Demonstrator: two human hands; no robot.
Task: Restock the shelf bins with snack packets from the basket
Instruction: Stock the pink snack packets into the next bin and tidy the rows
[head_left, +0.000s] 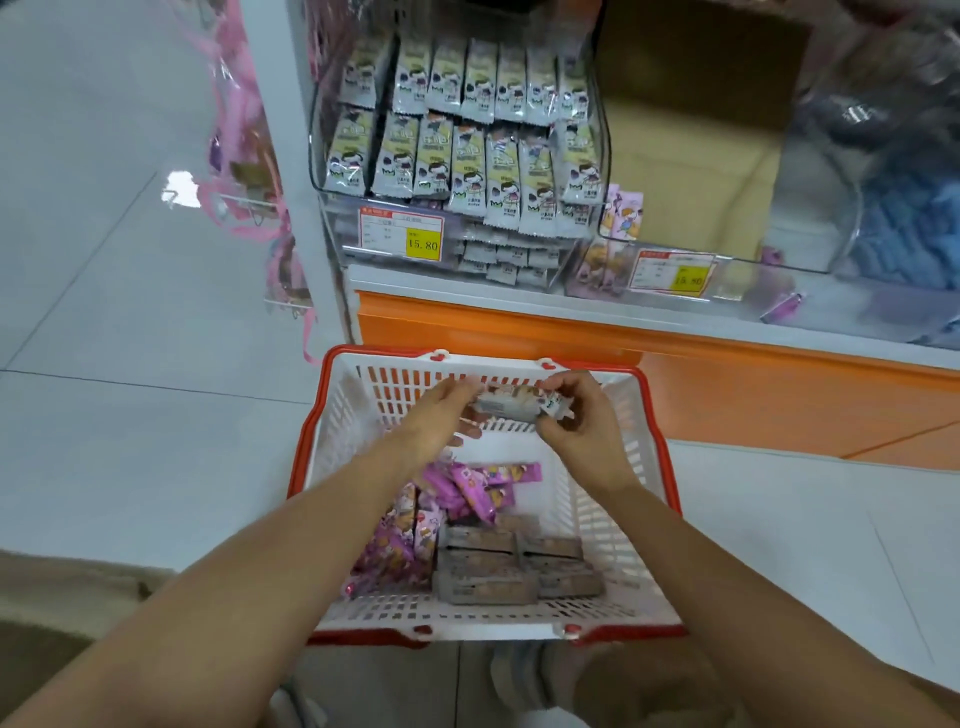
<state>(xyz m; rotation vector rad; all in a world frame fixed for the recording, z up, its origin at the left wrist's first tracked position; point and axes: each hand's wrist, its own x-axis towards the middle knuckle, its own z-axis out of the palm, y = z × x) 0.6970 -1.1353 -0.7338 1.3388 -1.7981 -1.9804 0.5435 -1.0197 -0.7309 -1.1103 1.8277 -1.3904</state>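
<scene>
White plastic basket (493, 618) with a red rim, and both hands are up over its far end with one grey-white packet (511, 405) held sideways between them. The left hand (436, 415) pinches the left end with its fingertips, and the right hand (576, 421) has its fingers curled round the right end, so both are gripping the same packet. Can't really tell if it's touching the basket's far wall or just hanging in front of it. Below the grip and back toward the person there's a heap of pink packets (467, 493) lying in the basket, and nearer still a stack of brown packets (498, 571) right up against them. Up beyond the grip, past the orange shelf base (519, 322), is a clear bin (332, 192) packed with two rows of upright packets (467, 156) in the same grey-white look, with a price tag (402, 234) reading 15.80 on the front. Beyond the grip and off to the right sits a second clear bin (779, 260) with brown cardboard (691, 171) showing through it, a few pinkish packets (621, 213) in its left corner and its own tag (672, 275), too blurry to read properly.
</scene>
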